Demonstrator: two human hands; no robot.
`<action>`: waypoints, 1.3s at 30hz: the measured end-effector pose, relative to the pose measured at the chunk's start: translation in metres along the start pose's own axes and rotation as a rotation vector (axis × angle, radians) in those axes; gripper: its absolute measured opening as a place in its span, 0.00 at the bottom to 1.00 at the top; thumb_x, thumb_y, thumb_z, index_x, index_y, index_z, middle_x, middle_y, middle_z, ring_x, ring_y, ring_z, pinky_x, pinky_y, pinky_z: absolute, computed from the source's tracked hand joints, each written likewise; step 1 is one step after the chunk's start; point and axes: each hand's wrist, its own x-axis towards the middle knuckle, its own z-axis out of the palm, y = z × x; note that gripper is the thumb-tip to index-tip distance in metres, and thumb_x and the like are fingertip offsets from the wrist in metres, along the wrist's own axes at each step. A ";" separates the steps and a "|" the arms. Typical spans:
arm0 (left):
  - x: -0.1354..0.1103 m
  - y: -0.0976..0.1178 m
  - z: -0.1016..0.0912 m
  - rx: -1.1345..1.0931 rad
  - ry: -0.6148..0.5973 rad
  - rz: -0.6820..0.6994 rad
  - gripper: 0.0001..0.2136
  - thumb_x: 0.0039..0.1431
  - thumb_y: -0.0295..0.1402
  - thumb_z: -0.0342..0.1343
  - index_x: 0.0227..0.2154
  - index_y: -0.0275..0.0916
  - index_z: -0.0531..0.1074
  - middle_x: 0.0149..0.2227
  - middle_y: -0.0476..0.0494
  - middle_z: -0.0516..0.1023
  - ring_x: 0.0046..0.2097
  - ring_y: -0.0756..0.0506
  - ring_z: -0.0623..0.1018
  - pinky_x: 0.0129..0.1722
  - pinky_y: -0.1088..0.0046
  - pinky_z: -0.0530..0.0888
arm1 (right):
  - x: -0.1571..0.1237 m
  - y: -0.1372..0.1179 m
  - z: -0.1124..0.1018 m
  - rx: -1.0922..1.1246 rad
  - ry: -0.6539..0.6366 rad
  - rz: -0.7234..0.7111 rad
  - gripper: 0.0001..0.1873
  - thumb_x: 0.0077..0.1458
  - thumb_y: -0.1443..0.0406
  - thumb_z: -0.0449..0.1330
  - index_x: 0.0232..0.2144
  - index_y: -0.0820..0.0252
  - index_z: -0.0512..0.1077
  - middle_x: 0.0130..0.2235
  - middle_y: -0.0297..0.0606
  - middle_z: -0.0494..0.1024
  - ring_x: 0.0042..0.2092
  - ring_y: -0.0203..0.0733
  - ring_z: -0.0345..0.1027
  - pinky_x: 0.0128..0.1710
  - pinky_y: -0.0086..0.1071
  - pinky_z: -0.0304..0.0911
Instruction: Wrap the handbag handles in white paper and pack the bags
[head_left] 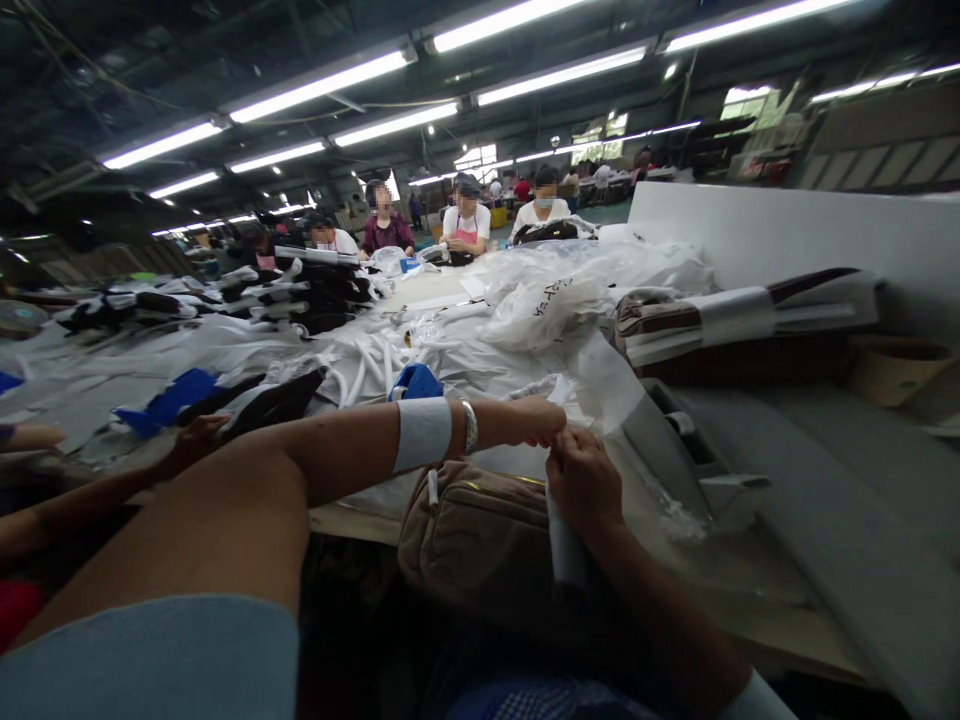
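Head view: the left hand (538,420), curled closed with whatever it grips hidden, meets the right hand (589,482), whose fingers close round a white strip (565,552). Just below them, a brown bag (472,530) sits at the table's (351,523) near edge, its yellow zipper (480,488) showing.

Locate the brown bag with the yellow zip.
Lower centre of the head view: the brown bag is at the near table edge, just below the left hand.
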 end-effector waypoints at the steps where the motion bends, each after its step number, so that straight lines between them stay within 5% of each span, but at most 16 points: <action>1: -0.001 0.000 0.003 0.050 -0.005 -0.035 0.03 0.45 0.23 0.63 0.25 0.36 0.77 0.22 0.46 0.77 0.33 0.43 0.79 0.37 0.68 0.73 | 0.000 0.004 0.001 0.042 0.004 0.016 0.15 0.56 0.68 0.54 0.44 0.65 0.73 0.42 0.47 0.75 0.44 0.49 0.67 0.42 0.36 0.63; 6: -0.015 -0.014 0.011 0.194 0.006 -0.063 0.08 0.43 0.22 0.64 0.29 0.36 0.80 0.26 0.43 0.80 0.37 0.44 0.79 0.38 0.72 0.72 | -0.001 0.027 0.011 0.251 0.020 0.141 0.20 0.55 0.63 0.54 0.47 0.67 0.74 0.43 0.49 0.76 0.45 0.51 0.70 0.46 0.40 0.66; 10: -0.024 -0.041 0.012 -0.009 -0.040 0.037 0.14 0.51 0.33 0.67 0.41 0.36 0.79 0.40 0.40 0.80 0.42 0.45 0.78 0.42 0.70 0.74 | 0.000 0.038 0.011 0.452 0.001 0.291 0.23 0.54 0.57 0.55 0.46 0.64 0.76 0.45 0.48 0.79 0.47 0.52 0.72 0.49 0.42 0.66; 14: -0.020 -0.059 0.013 -0.207 0.035 0.033 0.19 0.46 0.37 0.72 0.38 0.34 0.77 0.39 0.40 0.77 0.39 0.48 0.77 0.41 0.72 0.75 | 0.001 0.042 0.006 0.614 -0.050 0.381 0.24 0.53 0.56 0.56 0.47 0.63 0.77 0.48 0.45 0.79 0.49 0.52 0.72 0.52 0.42 0.65; 19: -0.015 -0.055 0.027 -0.249 -0.143 -0.082 0.16 0.49 0.38 0.70 0.38 0.36 0.77 0.34 0.41 0.79 0.37 0.45 0.79 0.37 0.72 0.76 | 0.000 0.048 0.003 0.820 -0.133 0.424 0.27 0.55 0.55 0.56 0.54 0.61 0.73 0.54 0.44 0.77 0.55 0.53 0.69 0.57 0.45 0.61; 23: -0.031 -0.041 0.027 -0.265 -0.147 -0.090 0.08 0.53 0.34 0.67 0.34 0.38 0.77 0.31 0.43 0.80 0.37 0.44 0.80 0.37 0.71 0.77 | -0.003 0.049 0.002 0.870 -0.155 0.527 0.33 0.55 0.53 0.59 0.61 0.59 0.67 0.54 0.45 0.77 0.53 0.53 0.71 0.56 0.47 0.63; 25: -0.056 -0.029 -0.006 -0.284 -0.081 -0.099 0.05 0.54 0.33 0.65 0.33 0.40 0.77 0.29 0.46 0.79 0.38 0.45 0.81 0.38 0.72 0.77 | -0.004 0.047 0.002 0.878 -0.152 0.542 0.29 0.55 0.54 0.60 0.56 0.59 0.71 0.50 0.44 0.79 0.50 0.52 0.74 0.53 0.45 0.66; 31: -0.135 0.006 -0.179 -0.356 0.194 -0.172 0.04 0.63 0.32 0.54 0.34 0.45 0.74 0.28 0.51 0.80 0.42 0.47 0.82 0.36 0.75 0.78 | 0.001 0.046 0.004 0.880 -0.066 0.575 0.19 0.50 0.55 0.65 0.42 0.59 0.79 0.47 0.44 0.80 0.49 0.53 0.73 0.49 0.44 0.68; 33: -0.137 0.005 -0.208 -0.351 0.212 -0.182 0.07 0.64 0.29 0.51 0.34 0.46 0.73 0.30 0.50 0.81 0.42 0.50 0.82 0.36 0.79 0.77 | 0.002 0.047 0.006 0.997 -0.098 0.626 0.21 0.49 0.54 0.65 0.42 0.60 0.79 0.46 0.44 0.81 0.48 0.52 0.74 0.47 0.42 0.69; 39: -0.117 -0.018 -0.253 -0.392 0.224 -0.186 0.18 0.63 0.17 0.37 0.35 0.43 0.69 0.40 0.49 0.82 0.48 0.59 0.79 0.37 0.87 0.75 | 0.001 0.044 0.016 1.180 -0.083 0.744 0.22 0.47 0.56 0.68 0.43 0.60 0.79 0.43 0.41 0.83 0.44 0.50 0.77 0.46 0.40 0.70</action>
